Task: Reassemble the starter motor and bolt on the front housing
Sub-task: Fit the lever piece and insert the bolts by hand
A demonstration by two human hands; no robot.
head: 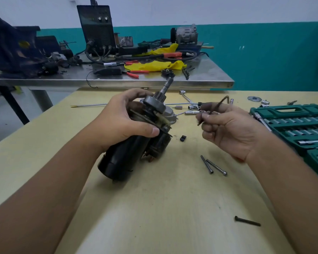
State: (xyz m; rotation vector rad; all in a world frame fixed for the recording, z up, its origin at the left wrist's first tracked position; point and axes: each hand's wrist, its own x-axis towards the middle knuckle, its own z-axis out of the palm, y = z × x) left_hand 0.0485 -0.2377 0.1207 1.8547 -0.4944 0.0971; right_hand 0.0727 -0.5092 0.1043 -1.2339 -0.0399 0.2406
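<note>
The starter motor (pixel 130 143) is gripped at table centre by the left hand (pixel 125 121), shaft tilted toward 1 o'clock. A thin dark pin (pixel 212 111) is pinched by the right hand (pixel 228 127). 2 bolts (pixel 214 166) lie at 4 o'clock.

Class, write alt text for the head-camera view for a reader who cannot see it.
The left hand grips a black starter motor tilted on a yellow table, shaft up, while the right hand pinches a thin dark bent part. Two silver bolts and a black bolt lie loose nearby; a green socket set sits right.
</note>
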